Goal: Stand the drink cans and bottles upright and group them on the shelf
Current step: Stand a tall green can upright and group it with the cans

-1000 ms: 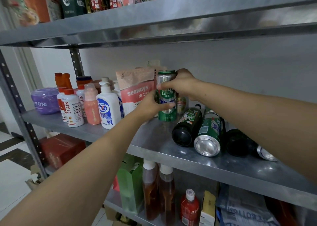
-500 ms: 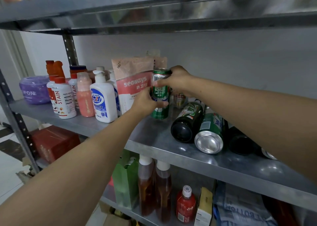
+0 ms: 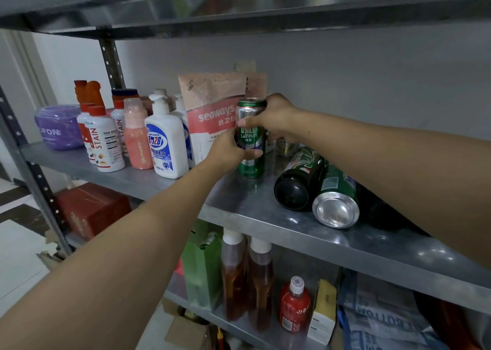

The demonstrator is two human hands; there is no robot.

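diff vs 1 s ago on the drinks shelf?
Little changed. Both hands, left hand low and right hand near the rim, still grip the upright green can beside the seaways pouch; nothing let go. The view shifted. The black can and green can with silver base still lie on their sides.

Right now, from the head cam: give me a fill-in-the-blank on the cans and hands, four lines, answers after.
1. Both hands, left and right, hold the ____ green can.
2. The black can lies on its ____.
3. The silver-bottomed can lies to the ____ of the black can.
4. The pink pouch stands just ____ of the held can.

Answers: upright; side; right; left
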